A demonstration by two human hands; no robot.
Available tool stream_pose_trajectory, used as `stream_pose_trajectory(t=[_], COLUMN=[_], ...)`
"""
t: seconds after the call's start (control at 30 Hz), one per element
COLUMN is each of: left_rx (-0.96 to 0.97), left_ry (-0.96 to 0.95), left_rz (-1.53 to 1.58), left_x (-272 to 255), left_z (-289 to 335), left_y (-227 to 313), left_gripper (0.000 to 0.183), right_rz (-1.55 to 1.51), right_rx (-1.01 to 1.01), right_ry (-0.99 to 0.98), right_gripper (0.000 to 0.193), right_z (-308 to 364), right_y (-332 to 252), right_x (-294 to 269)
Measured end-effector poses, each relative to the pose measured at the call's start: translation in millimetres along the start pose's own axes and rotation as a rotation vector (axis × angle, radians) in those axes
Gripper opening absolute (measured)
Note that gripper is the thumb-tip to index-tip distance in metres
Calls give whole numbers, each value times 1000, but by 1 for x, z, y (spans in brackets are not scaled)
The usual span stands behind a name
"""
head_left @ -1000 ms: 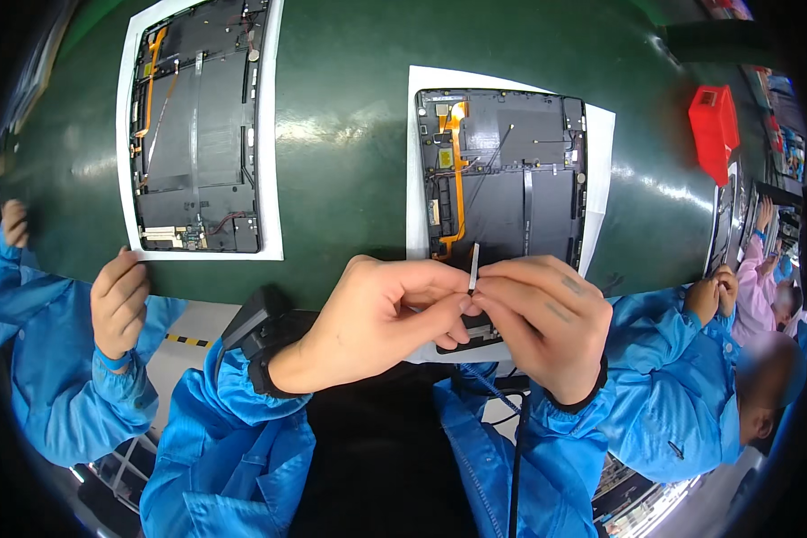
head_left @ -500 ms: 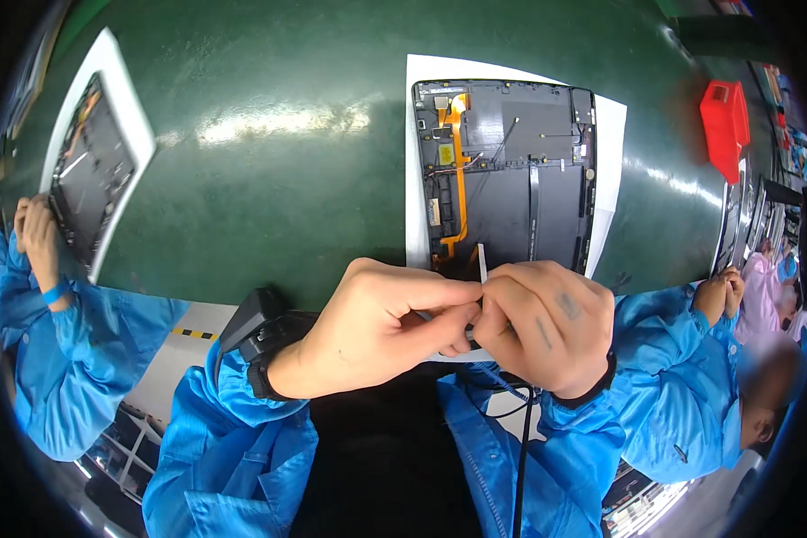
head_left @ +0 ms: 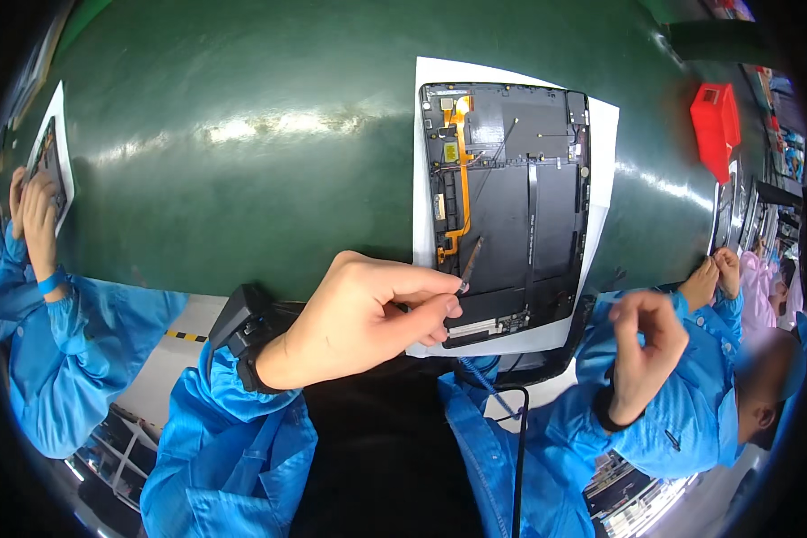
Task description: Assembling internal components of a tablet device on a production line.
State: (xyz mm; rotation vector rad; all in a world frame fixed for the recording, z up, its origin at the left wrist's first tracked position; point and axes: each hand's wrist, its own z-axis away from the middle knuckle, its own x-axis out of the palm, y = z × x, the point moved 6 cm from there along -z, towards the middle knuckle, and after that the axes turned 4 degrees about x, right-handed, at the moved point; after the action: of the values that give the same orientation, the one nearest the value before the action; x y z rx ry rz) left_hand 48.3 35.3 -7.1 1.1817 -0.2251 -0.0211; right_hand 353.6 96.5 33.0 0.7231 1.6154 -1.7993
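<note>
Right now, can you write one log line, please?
left hand: pinching thin strip | right hand: apart, contents unclear | open device: on white sheet

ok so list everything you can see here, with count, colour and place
Flat rectangular casings: two, black, one front and centre, one far left
Thin narrow strip: one, dark, over the nearer casing's left half
Flat ribbon cable: one, orange, along the nearer casing's left side
Thin flat sheets: two, white, one under each casing
Glossy flat tabletop: one, green, across the view
Angular bin: one, red, right
Co-workers: at least two in blue, left and right; one in pink, far right
Left hand: one, bare, pinching the strip
Right hand: one, bare, raised right of the nearer casing, fingers curled; contents unclear
</note>
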Motion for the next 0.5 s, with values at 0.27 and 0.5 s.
stream_pose_trajectory(t=[0.27,0.5], left_rx=[-57,267], left_ry=[-54,-117], left_rz=[-75,-388], left_x=[4,13], left_z=[-4,-15], left_y=[11,38], left_gripper=[7,13], right_rz=[228,9], right_rx=[-18,-746], right_ry=[-231,-190], right_gripper=[19,37], right_z=[34,14], right_y=[-16,-106], right_x=[16,78])
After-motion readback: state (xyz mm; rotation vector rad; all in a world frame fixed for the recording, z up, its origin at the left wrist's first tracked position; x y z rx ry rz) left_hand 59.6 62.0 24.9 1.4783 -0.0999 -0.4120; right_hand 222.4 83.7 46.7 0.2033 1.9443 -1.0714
